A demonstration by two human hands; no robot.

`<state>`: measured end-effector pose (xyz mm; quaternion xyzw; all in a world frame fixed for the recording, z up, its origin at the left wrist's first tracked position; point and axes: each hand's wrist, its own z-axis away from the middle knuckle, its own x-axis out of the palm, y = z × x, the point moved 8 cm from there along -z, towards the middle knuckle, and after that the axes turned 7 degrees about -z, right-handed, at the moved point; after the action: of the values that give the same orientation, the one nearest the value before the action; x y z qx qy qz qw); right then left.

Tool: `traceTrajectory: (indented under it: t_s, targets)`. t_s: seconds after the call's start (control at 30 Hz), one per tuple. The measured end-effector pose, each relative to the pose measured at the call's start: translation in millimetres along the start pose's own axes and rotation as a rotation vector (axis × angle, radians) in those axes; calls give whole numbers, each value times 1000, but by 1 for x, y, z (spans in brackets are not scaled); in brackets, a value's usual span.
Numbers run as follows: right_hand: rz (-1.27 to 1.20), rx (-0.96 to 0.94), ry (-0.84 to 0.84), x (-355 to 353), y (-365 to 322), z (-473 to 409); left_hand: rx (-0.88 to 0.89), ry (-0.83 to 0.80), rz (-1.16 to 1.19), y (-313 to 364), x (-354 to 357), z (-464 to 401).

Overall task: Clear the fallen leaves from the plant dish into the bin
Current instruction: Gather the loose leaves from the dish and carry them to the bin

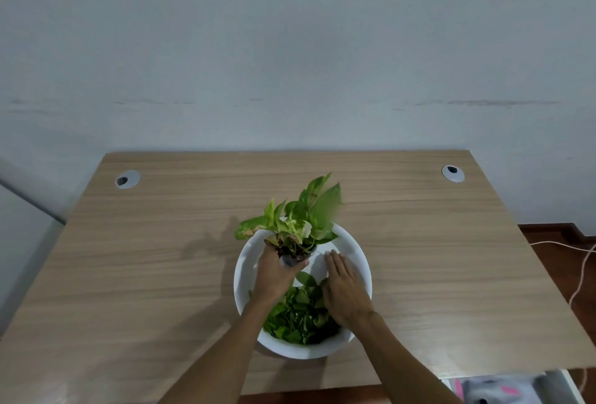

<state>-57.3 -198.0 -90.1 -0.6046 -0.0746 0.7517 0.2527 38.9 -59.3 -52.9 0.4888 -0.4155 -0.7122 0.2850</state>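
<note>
A white round dish [356, 252] stands on the wooden desk, near its front edge. My left hand [274, 271] is shut on the small clear pot of a green and yellow leafy plant [300, 220], which tilts toward the dish's far rim. A heap of loose green leaves [296, 316] fills the near half of the dish. My right hand [343, 287] lies flat with fingers together over the right side of that heap, palm down. No bin is in view.
The wooden desk [145, 258] stands against a pale wall, with cable grommets at the back left [127, 179] and back right [452, 173]. A white cable [580, 274] hangs off the right. A white tray with fabric [503, 387] sits below the front right corner.
</note>
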Motion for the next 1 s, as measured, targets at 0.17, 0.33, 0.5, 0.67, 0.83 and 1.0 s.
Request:
traceTrajectory:
  t_s: [0.17, 0.33, 0.5, 0.67, 0.83, 1.0]
  targets:
    - [34, -12, -14, 8, 8, 2, 1, 22, -55, -3, 3, 2]
    - [34, -10, -23, 11, 2, 23, -45, -72, -175, -14, 8, 5]
    - [-2, -21, -81, 10, 2, 37, -1, -98, -641, -26, -6, 29]
    - [-24, -7, -109, 13, -11, 54, 34, -188, -834, -39, -17, 51]
    - [11, -67, -78, 8, -38, 73, -132, -359, -812, -42, -1, 75]
    - [26, -155, 5, -12, -39, 73, -100, -368, -741, -43, 3, 78]
